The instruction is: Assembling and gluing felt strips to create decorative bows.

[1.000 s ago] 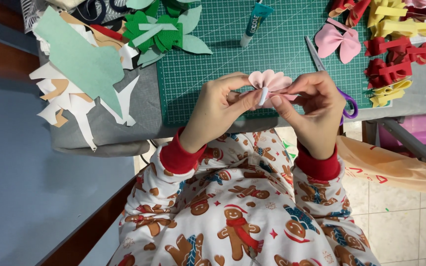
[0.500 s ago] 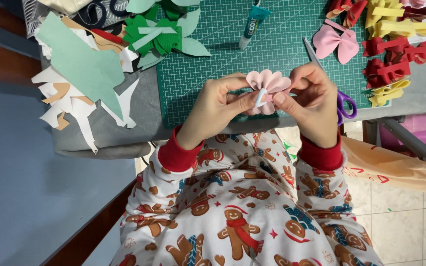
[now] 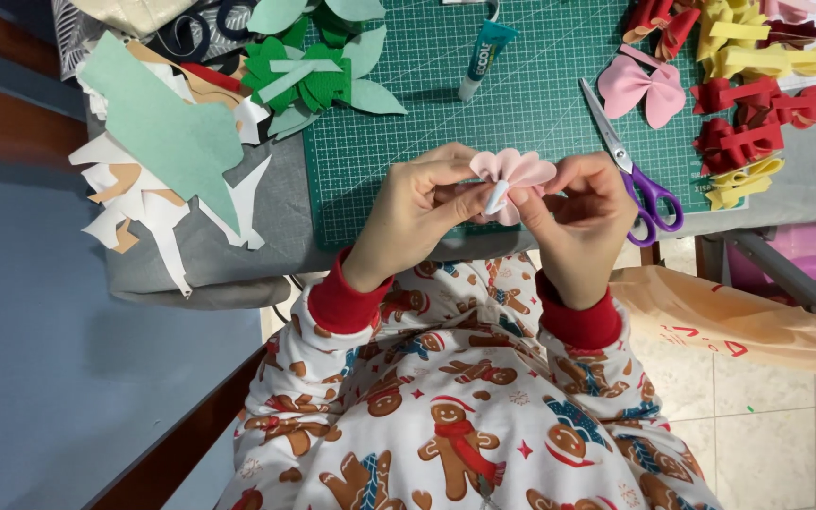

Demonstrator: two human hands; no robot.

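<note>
Both hands hold a small pale pink pleated bow [image 3: 514, 170] above the near edge of the green cutting mat [image 3: 540, 85]. My left hand [image 3: 417, 212] pinches its middle, thumb on a white strip wrapped around the centre. My right hand [image 3: 578, 212] grips the bow's right side with fingertips. Red sleeve cuffs show at both wrists.
Purple-handled scissors [image 3: 635, 170] lie right of my right hand. A teal glue tube [image 3: 485, 52], a finished pink bow [image 3: 641, 90], red and yellow bows [image 3: 748, 104], green leaf shapes [image 3: 309, 76] and paper scraps [image 3: 158, 161] lie on the grey table. An orange bag [image 3: 739, 321] hangs at right.
The pink bow has been turned and lifted slightly between the fingers; the white centre strip now shows under my left thumb. Both hands stay in the same spot.
</note>
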